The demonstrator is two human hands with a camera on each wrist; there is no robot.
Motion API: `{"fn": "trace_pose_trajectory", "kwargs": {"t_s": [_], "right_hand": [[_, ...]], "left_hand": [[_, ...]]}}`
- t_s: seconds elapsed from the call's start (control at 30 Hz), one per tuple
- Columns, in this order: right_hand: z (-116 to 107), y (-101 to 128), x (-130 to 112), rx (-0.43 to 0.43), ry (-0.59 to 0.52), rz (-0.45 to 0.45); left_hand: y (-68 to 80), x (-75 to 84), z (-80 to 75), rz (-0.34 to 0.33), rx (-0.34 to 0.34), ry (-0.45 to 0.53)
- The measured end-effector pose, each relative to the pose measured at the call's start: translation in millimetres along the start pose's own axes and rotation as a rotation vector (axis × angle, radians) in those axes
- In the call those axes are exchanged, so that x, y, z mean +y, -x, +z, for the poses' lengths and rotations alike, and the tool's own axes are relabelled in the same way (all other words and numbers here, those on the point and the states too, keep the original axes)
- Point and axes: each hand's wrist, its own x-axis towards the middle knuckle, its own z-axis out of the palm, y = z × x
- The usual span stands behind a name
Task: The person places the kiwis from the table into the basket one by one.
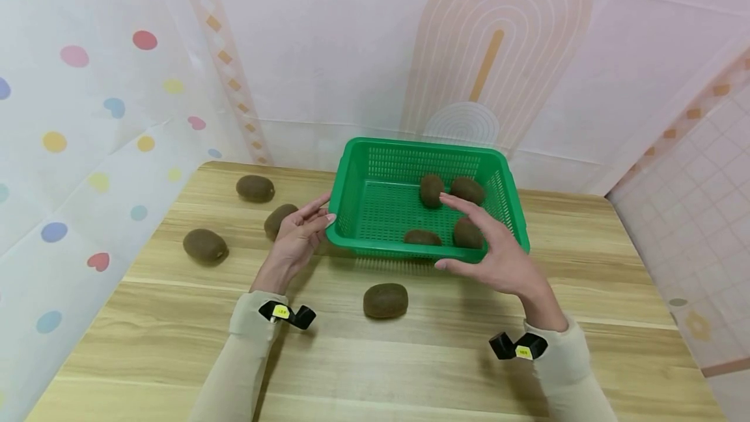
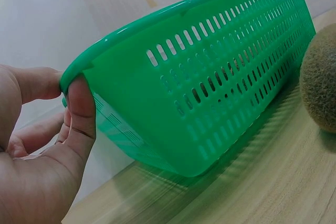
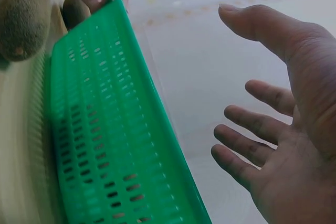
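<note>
A green plastic basket (image 1: 381,247) with slotted walls stands toward the back of the table. Its front left corner is gripped by my left hand (image 1: 297,238), thumb and fingers pinching the rim in the left wrist view. Over the basket's front right side hovers my right hand (image 1: 498,253), thumb and fingers spread with nothing between them. Inside the basket lie several brown kiwis, among them one kiwi (image 1: 431,191) near the middle and another kiwi (image 1: 467,191) behind my right fingertips. A kiwi (image 1: 385,301) lies on the table in front of the basket.
Left of the basket on the wooden table (image 1: 428,370) are three more kiwis: one kiwi (image 1: 255,188) at the back, one kiwi (image 1: 205,246) farther left, one kiwi (image 1: 278,221) just behind my left hand. A patterned cloth (image 1: 328,51) hangs behind the table.
</note>
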Motion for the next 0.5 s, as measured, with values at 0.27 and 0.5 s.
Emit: {"fn": "trace_pose_trajectory", "kwargs": {"t_s": [0.27, 0.5], "right_hand": [[16.8, -2.4, -9.8, -0.075, -0.051, -0.026], [29.0, -5.2, -15.7, -0.127, -0.107, -0.042]], "left_hand": [[0.2, 0.1, -0.4, 0.001, -0.002, 0.007], [-0.1, -0.5, -1.1, 0.000, -0.005, 0.003]]}}
